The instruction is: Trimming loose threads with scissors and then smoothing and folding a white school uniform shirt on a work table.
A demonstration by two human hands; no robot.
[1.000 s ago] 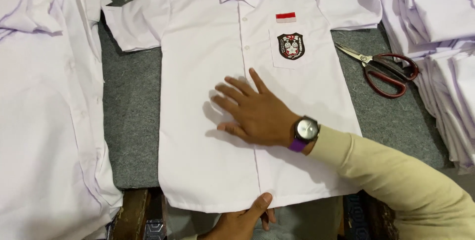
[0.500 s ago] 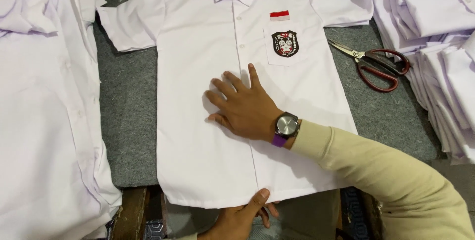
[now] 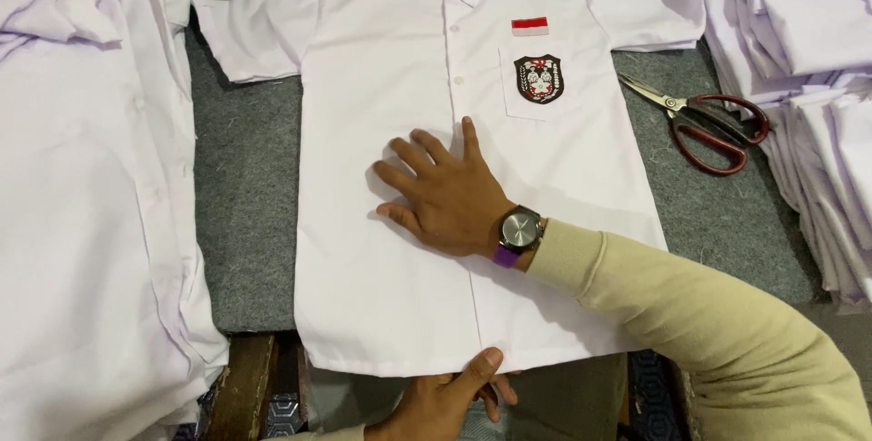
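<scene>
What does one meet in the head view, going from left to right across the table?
Pile of white shirts → bare grey felt → flat white shirt with right hand on it → red-handled scissors → stack of folded white shirts.

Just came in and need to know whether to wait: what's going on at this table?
A person has a white short-sleeved shirt spread flat, front up, on a grey table. Their right hand presses flat on its middle, while the left hand pinches the bottom hem. Red-handled scissors lie to the right, untouched, and stacks of white shirts sit on both sides.
</scene>
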